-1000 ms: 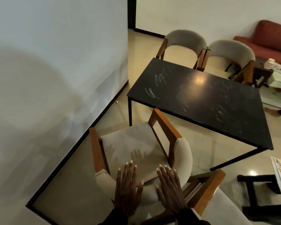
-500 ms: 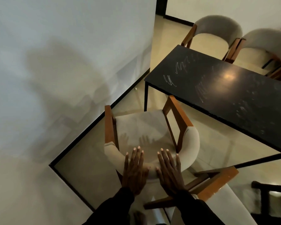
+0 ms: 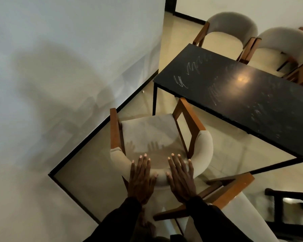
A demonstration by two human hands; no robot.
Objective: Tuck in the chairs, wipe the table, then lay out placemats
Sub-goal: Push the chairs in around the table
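Cream-cushioned armchair with orange-brown wooden arms (image 3: 152, 137) just short of the black chalk-scribbled tabletop (image 3: 248, 100), seat not yet under it. Left hand (image 3: 141, 180) flat on the curved padded backrest, fingers straight and spread, gripping nothing. Right hand (image 3: 181, 179) alongside, likewise flat and splayed.

Black table (image 3: 252, 95) runs off the frame at 3 o'clock; its far end is unseen. Second near chair (image 3: 234, 189) is cut at 5 o'clock. Palms of left hand (image 3: 141, 180) and right hand (image 3: 181, 180) are hidden.
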